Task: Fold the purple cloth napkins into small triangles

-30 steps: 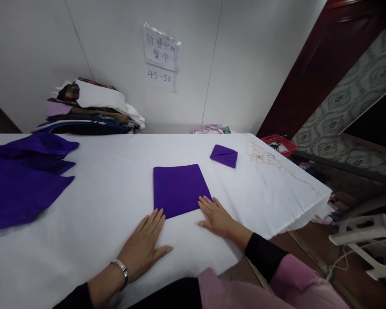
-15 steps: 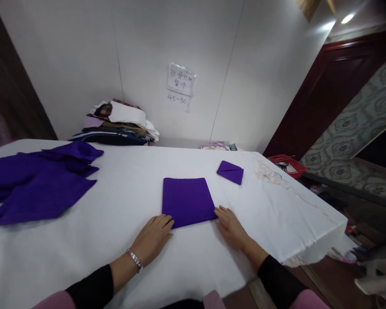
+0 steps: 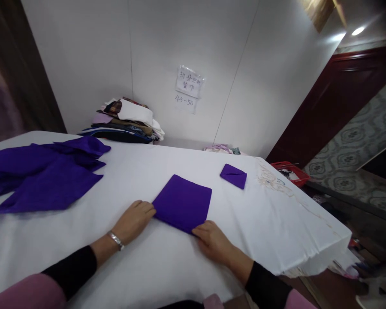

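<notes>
A purple cloth napkin, folded into a flat square, lies turned at an angle on the white-covered table. My left hand has its fingers closed at the napkin's left corner. At the near corner, my right hand pinches the edge between thumb and fingers. Beyond it to the right rests a smaller folded purple napkin, with a slanted fold line across its face. Several loose purple cloths are heaped at the left of the table.
A stack of folded clothes stands against the wall at the back. A handwritten paper sign is stuck to the wall. Small folded fabrics lie at the table's back edge. Past the right edge is a red basket.
The square napkin has turned clockwise, its left corner moving up and its right near corner coming towards me. Both hands moved left with it, their fingers now closed on its corners. The view shifted slightly.
</notes>
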Demonstrator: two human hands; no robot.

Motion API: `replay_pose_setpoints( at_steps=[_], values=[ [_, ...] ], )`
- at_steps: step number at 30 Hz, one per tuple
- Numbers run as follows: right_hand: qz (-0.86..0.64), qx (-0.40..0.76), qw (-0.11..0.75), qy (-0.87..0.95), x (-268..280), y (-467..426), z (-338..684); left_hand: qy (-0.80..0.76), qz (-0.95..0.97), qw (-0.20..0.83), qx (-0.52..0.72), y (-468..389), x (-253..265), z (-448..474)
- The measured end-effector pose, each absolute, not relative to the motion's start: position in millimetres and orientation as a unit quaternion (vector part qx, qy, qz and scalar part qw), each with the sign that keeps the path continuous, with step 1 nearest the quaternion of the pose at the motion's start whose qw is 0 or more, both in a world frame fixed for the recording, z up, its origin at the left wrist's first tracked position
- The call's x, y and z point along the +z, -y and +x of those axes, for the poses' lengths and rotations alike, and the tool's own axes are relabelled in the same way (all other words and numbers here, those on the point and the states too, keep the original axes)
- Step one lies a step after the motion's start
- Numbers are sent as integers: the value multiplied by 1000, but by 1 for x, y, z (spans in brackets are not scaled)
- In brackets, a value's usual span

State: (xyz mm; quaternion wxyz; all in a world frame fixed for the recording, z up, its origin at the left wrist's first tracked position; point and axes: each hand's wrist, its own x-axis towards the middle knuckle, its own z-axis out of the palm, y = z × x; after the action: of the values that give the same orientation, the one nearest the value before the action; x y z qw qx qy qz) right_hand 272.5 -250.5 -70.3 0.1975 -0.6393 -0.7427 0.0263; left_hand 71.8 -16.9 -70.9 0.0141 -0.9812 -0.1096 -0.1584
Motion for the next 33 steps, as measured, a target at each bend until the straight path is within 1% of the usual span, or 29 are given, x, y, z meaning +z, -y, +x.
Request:
replay_pose_setpoints(
  at_steps=[2, 4, 5, 7, 9, 11, 14, 17, 21, 25, 30, 31, 33],
  values=[
    [-584, 69, 209, 782, -65, 242, 253, 141, -978, 16, -152, -12, -70, 57],
    [-572, 80, 238, 781, -61, 230, 249, 192, -971, 19, -143, -38, -73, 45],
    [-595, 77, 257, 758, -59, 224, 255, 216, -966, 16, -141, -47, -75, 41],
    [-695, 72, 280, 658, -57, 210, 280, 246, -958, 4, -146, -56, -80, 35],
    [-804, 99, 251, 530, -57, 197, 313, 251, -953, -15, -168, -53, -84, 33],
    [-842, 112, 221, 479, -58, 187, 342, 242, -951, -34, -191, -40, -86, 34],
    [-861, 128, 175, 460, -57, 175, 362, 217, -952, -63, -208, -13, -84, 35],
    [-867, 146, 133, 457, -57, 164, 359, 191, -955, -86, -212, 15, -80, 36],
    [-868, 159, 112, 456, -58, 153, 347, 136, -964, -110, -198, 46, -77, 34],
    [-854, 181, 142, 467, -59, 151, 345, 84, -975, -119, -167, 64, -80, 34],
    [-834, 240, 211, 449, -61, 174, 333, 89, -979, -86, -164, 52, -78, 34],
    [-827, 261, 231, 442, -62, 183, 327, 99, -978, -75, -165, 46, -77, 32],
    [-798, 326, 297, 411, -66, 204, 310, 129, -976, -57, -165, 33, -72, 27]
  ],
)
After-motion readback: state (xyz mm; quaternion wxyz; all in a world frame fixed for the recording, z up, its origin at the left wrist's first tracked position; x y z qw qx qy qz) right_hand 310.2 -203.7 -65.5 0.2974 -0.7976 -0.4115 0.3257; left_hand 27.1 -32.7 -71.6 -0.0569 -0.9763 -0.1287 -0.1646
